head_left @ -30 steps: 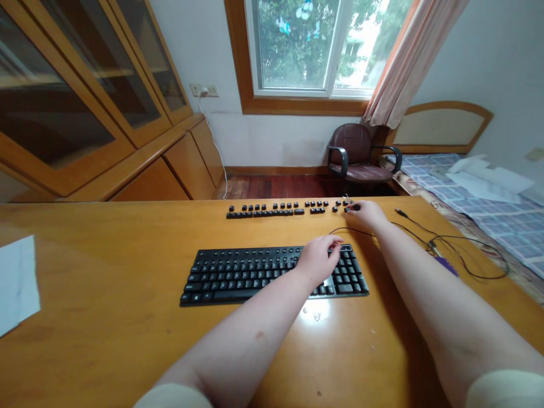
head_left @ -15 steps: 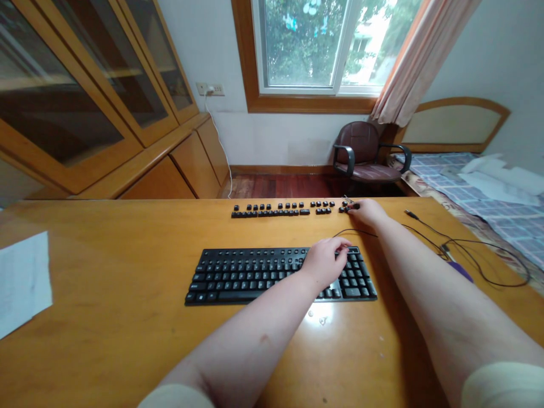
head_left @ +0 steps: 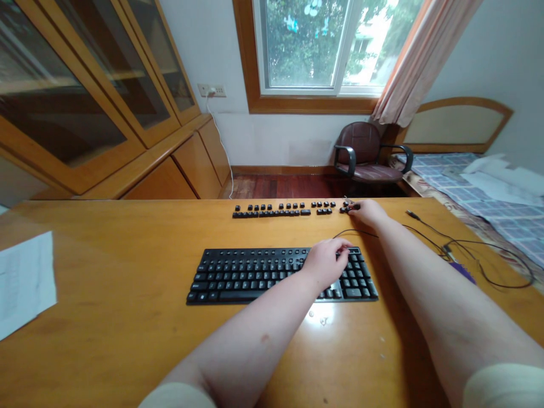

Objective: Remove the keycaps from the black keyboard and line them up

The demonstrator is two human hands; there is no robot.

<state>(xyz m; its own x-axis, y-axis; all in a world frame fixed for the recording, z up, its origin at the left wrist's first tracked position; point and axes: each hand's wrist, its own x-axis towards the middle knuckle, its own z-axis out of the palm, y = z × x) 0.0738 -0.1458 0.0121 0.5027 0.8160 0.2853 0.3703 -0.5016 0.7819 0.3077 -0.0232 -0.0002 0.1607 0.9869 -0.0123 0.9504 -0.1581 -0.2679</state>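
A black keyboard [head_left: 246, 277] lies on the wooden desk, with its upper key row looking stripped of caps. My left hand [head_left: 326, 259] rests over its right part, near the top of the number pad, fingers curved and thumb apart from them, nothing visible in its grasp. Beyond the keyboard, loose black keycaps [head_left: 278, 213] are lined up in two rows near the desk's far edge. At the right end of these rows, my right hand [head_left: 369, 213] has its fingertips pinched on a dark keycap [head_left: 355, 207]. More small keycaps [head_left: 343, 210] sit right beside those fingertips.
A black cable [head_left: 471, 242] with a USB plug [head_left: 411, 214] loops on the desk's right side, by a purple item [head_left: 463, 272] partly behind my right arm. White paper [head_left: 25, 283] lies at the left. Small bits [head_left: 323, 321] lie before the keyboard. A chair [head_left: 361, 147] stands beyond.
Both hands stay in nearly the same places. The whole view has shifted very slightly; no keycap has visibly moved.
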